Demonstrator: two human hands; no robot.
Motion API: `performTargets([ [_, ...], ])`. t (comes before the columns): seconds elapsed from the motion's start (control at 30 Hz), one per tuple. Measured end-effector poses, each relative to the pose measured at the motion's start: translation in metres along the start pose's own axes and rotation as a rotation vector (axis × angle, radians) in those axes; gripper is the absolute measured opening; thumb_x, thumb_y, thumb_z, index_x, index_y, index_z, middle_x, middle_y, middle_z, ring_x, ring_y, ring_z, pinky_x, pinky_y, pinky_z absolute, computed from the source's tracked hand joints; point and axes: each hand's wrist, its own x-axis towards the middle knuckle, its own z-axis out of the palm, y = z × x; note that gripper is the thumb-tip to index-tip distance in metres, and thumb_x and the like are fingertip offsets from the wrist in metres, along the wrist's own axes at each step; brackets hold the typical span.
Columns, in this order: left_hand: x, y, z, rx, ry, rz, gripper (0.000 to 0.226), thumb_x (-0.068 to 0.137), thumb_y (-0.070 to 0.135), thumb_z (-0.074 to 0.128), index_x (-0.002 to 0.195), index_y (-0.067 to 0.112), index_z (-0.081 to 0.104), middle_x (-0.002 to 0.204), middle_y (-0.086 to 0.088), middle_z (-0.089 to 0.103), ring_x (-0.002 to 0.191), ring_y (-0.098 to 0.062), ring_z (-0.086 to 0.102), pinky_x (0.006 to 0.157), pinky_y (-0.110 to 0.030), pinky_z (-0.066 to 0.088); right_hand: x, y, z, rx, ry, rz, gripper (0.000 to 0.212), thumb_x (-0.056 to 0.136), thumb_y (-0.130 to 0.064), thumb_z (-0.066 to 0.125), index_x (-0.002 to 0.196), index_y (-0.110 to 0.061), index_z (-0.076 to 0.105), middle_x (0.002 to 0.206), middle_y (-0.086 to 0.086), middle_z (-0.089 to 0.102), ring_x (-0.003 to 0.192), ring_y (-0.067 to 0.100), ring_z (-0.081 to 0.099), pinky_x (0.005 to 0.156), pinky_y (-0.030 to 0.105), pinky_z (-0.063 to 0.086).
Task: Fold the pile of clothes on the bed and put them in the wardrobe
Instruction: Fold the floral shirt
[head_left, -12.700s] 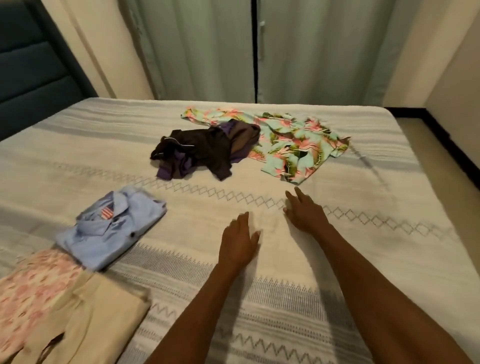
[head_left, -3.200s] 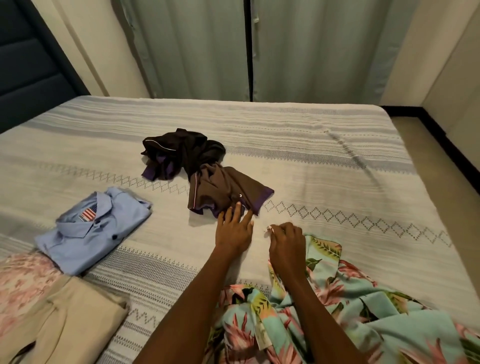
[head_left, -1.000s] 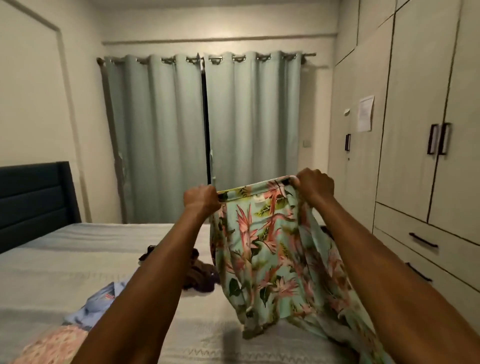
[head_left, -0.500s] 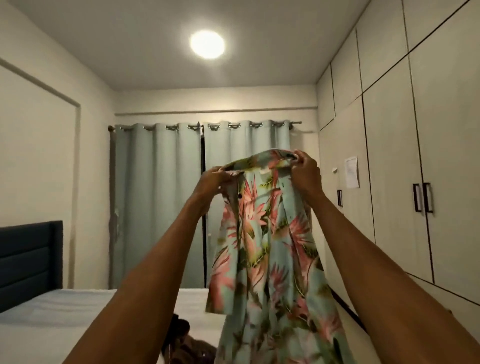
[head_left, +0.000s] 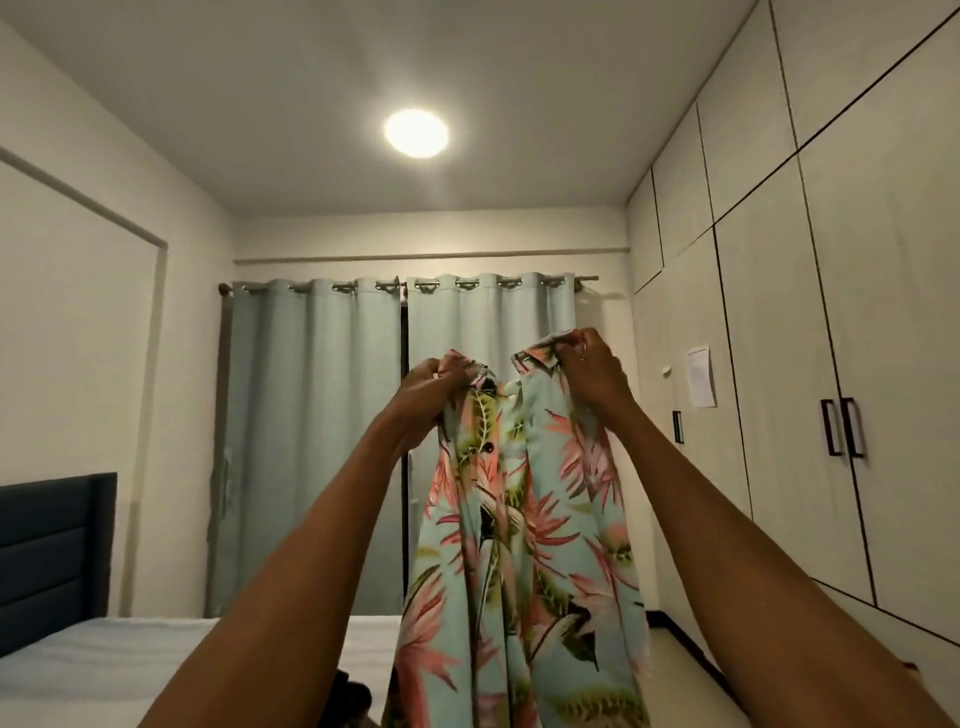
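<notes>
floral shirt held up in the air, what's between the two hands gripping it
In the head view, between the left hand and right hand lies the floral shirt's open collar, with the curtain behind.

Dim, warm indoor light from one round ceiling lamp (head_left: 416, 133), blown out white with a soft halo on the ceiling. Walls evenly lit, no hard shadows; forearms dark on the undersides. Wide-angle bend: wardrobe (head_left: 810, 364) lines and left wall trim lean inward toward the top. Overall soft, slightly smeared; shirt (head_left: 519, 519) print blurs near the bottom edge. Bed (head_left: 130, 670) corner dull grey.
</notes>
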Motion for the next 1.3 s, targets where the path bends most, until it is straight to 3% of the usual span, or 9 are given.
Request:
performTargets([
  [0.17, -0.012, 0.002, -0.008, 0.035, -0.115, -0.006, 0.023, 0.089, 0.007, 0.07, 0.109, 0.006, 0.059, 0.097, -0.015, 0.068, 0.078, -0.023, 0.07, 0.072, -0.035, 0.06, -0.012, 0.007, -0.01, 0.328, -0.333, 0.076, 0.024, 0.094, -0.022, 0.066, 0.113, -0.007, 0.068, 0.101, 0.014, 0.073, 0.097, 0.034, 0.07, 0.087, 0.044, 0.054],
  [0.3, -0.014, 0.013, -0.019, 0.089, -0.193, -0.02, 0.035, 0.087, 0.01, 0.071, 0.119, 0.007, 0.056, 0.101, -0.015, 0.067, 0.081, -0.023, 0.069, 0.073, -0.034, 0.06, -0.022, 0.001, -0.038, 0.531, -0.65, 0.156, 0.022, 0.09, -0.013, 0.066, 0.109, -0.003, 0.071, 0.094, 0.014, 0.073, 0.081, 0.026, 0.07, 0.075, 0.034, 0.058],
  [0.47, -0.02, 0.03, -0.03, 0.059, -0.382, 0.018, 0.044, 0.087, 0.028, 0.066, 0.13, 0.021, 0.063, 0.121, 0.003, 0.07, 0.112, -0.017, 0.066, 0.091, -0.032, 0.056, -0.021, -0.001, -0.052, 0.857, -0.675, 0.24, 0.024, 0.081, -0.012, 0.056, 0.082, -0.006, 0.079, 0.08, 0.012, 0.073, 0.069, 0.022, 0.068, 0.072, 0.029, 0.058],
  [0.6, -0.012, -0.006, -0.021, 0.233, -0.324, -0.062, 0.049, 0.082, 0.025, 0.077, 0.127, 0.014, 0.062, 0.113, -0.004, 0.073, 0.111, -0.023, 0.066, 0.1, -0.04, 0.05, -0.023, 0.032, -0.023, 0.547, -0.757, 0.326, 0.029, 0.089, -0.013, 0.066, 0.115, 0.0, 0.069, 0.106, 0.022, 0.07, 0.087, 0.032, 0.068, 0.092, 0.044, 0.053],
  [0.73, -0.022, -0.106, -0.014, 0.483, -0.27, -0.268, 0.041, 0.08, 0.033, 0.081, 0.116, 0.021, 0.064, 0.11, -0.012, 0.071, 0.101, -0.03, 0.069, 0.094, -0.044, 0.056, -0.068, 0.098, 0.026, 0.138, -0.721, 0.288, 0.029, 0.093, -0.006, 0.059, 0.119, -0.012, 0.069, 0.11, 0.011, 0.071, 0.088, 0.017, 0.069, 0.072, 0.024, 0.057],
  [0.87, -0.084, -0.233, 0.007, 0.572, -0.379, -0.452, 0.027, 0.089, 0.036, 0.072, 0.107, 0.018, 0.066, 0.098, -0.005, 0.068, 0.077, -0.015, 0.063, 0.068, -0.025, 0.053, -0.159, 0.189, 0.078, -0.067, -0.879, 0.38, 0.013, 0.092, -0.01, 0.064, 0.103, -0.014, 0.068, 0.099, 0.006, 0.067, 0.092, 0.02, 0.061, 0.071, 0.022, 0.048],
  [0.97, -0.137, -0.32, 0.02, 0.586, -0.551, -0.685, 0.04, 0.077, 0.047, 0.078, 0.106, 0.02, 0.07, 0.104, -0.009, 0.073, 0.089, -0.023, 0.068, 0.08, -0.043, 0.058, -0.232, 0.249, 0.107, -0.202, -1.031, 0.447, 0.013, 0.09, -0.019, 0.071, 0.1, -0.016, 0.065, 0.095, 0.0, 0.062, 0.089, 0.017, 0.059, 0.056, 0.012, 0.043],
  [1.17, -0.203, -0.419, 0.038, 0.648, -0.699, -0.873, 0.013, 0.089, 0.028, 0.068, 0.102, 0.027, 0.067, 0.093, 0.003, 0.063, 0.09, -0.018, 0.058, 0.074, -0.031, 0.052, -0.344, 0.338, 0.147, -0.162, -1.258, 0.568, 0.018, 0.09, -0.006, 0.062, 0.102, -0.019, 0.066, 0.115, 0.008, 0.064, 0.105, 0.022, 0.058, 0.087, 0.033, 0.047],
  [1.3, -0.215, -0.464, 0.033, 0.449, -0.601, -1.003, 0.025, 0.085, 0.024, 0.069, 0.11, 0.02, 0.067, 0.107, -0.001, 0.062, 0.095, -0.018, 0.055, 0.073, -0.03, 0.046, -0.372, 0.376, 0.157, 0.072, -1.231, 0.792, 0.012, 0.091, -0.005, 0.064, 0.101, -0.009, 0.07, 0.098, 0.01, 0.065, 0.089, 0.019, 0.058, 0.07, 0.032, 0.05],
])
